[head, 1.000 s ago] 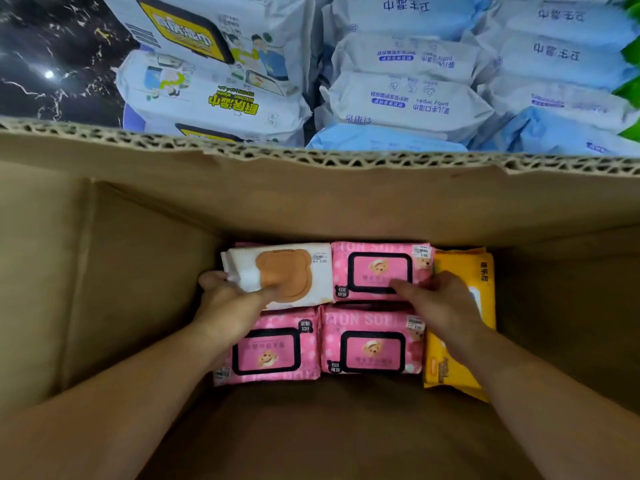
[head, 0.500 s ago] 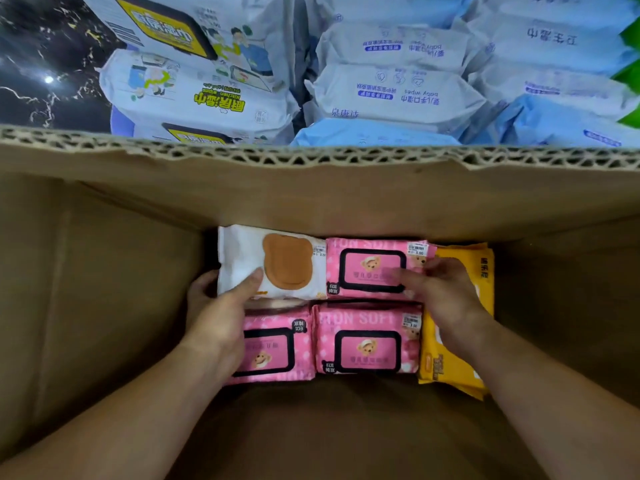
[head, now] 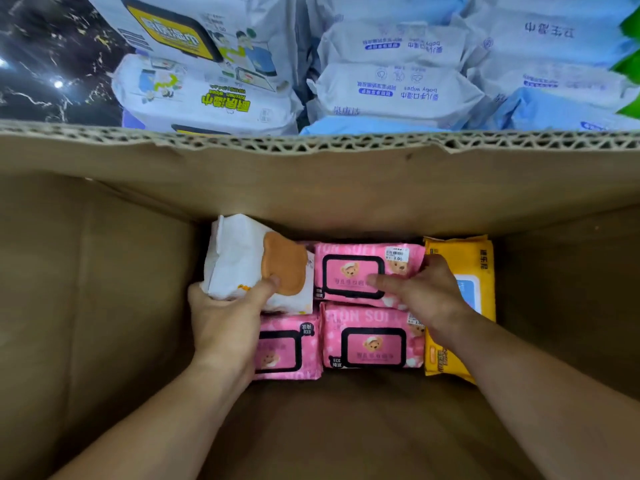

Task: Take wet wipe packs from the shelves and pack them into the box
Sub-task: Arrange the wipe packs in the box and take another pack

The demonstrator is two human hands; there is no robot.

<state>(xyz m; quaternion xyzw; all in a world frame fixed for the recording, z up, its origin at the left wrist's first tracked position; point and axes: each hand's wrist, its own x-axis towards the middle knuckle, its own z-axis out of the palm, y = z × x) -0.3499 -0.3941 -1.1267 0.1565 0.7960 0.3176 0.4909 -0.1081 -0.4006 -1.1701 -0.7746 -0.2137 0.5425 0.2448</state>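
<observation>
In the box [head: 104, 289], the left hand [head: 225, 320] grips the white pack [head: 239, 261], tilted with its left edge raised, likely to wedge it into the far-left corner. The right hand [head: 429, 299] lies with straight fingers on the far pink pack [head: 353, 271], seemingly steadying the row beside the yellow pack [head: 464, 261]. In the box: one white, three pink, one yellow.

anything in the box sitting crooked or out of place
The white pack, gripped by the left hand, is tilted at the box's back left, its left edge raised; the pink packs lie flat.
</observation>
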